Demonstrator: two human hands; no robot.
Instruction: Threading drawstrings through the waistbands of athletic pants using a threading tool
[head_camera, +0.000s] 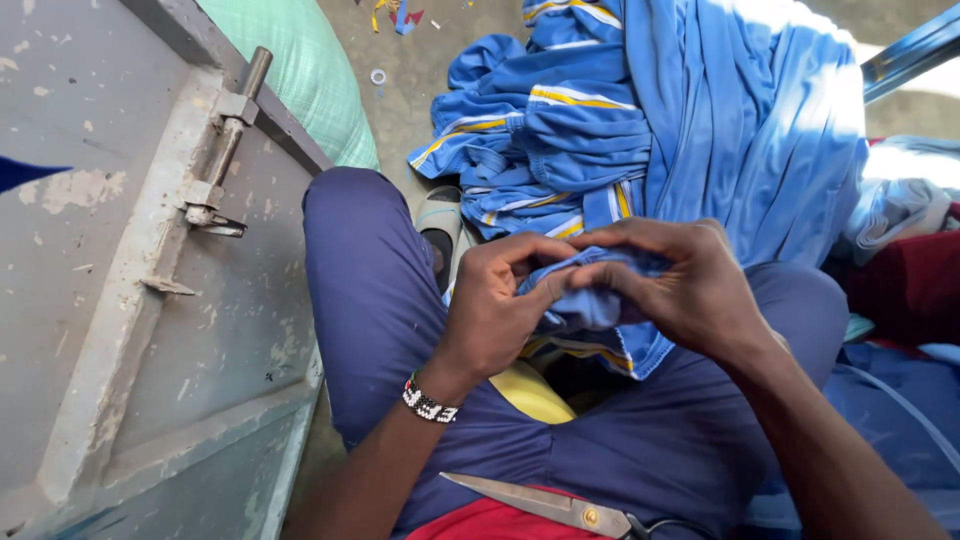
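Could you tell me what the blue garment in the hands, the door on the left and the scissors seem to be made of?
Blue garment: likely a smooth synthetic knit, since it drapes softly with a slight sheen. Door: apparently metal under chipped grey paint, fitted with a rusty bolt latch. Scissors: bare steel blades, dull and shiny, with a brass-coloured pivot.

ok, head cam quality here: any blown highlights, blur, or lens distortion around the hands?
Head view: harsh sunlight clips the top right of the blue striped fabric pile; the left hand and right hand, pinching a bunched fold of blue cloth, sit in even shade and look sharp; the grey metal door leans noticeably, suggesting wide-angle distortion; the steel scissors on the lap are cut off at the bottom edge.
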